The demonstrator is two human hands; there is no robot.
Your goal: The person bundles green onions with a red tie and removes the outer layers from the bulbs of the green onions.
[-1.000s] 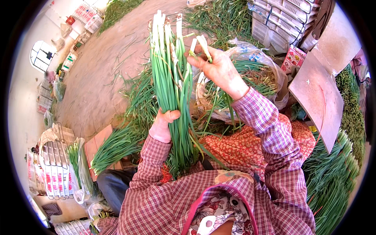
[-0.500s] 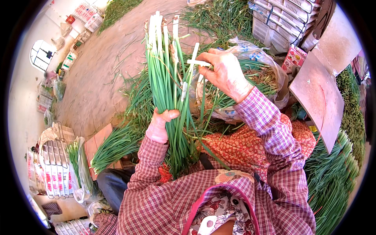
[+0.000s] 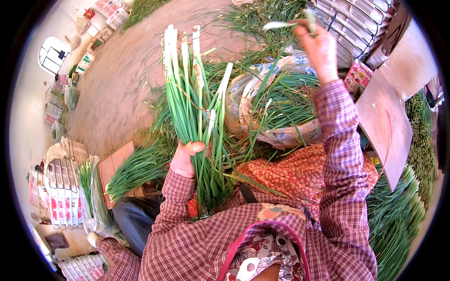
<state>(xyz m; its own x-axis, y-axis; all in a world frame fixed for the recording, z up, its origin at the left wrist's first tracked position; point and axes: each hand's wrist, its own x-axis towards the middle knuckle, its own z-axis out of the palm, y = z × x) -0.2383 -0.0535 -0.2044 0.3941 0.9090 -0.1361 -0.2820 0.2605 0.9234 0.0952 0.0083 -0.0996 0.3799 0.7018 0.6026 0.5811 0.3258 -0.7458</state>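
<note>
Your left hand (image 3: 185,157) clasps white-stemmed greens (image 3: 187,112), your right hand (image 3: 321,49) pinches pale stalks (image 3: 280,25); a plastic bag (image 3: 295,136) holds green leaves (image 3: 288,96).

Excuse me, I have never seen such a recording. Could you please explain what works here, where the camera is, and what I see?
No robot works here: these are a person's two bare hands. A wide fisheye camera on the head looks down, so straight edges bend near the rim. The left hand grips a bunch of long green stalks with white ends pointing away. The right hand, raised at upper right, pinches pale stalk pieces, slightly blurred. Between the arms, a clear plastic bag holds more greens. Loose greens lie on the brown floor.
</note>
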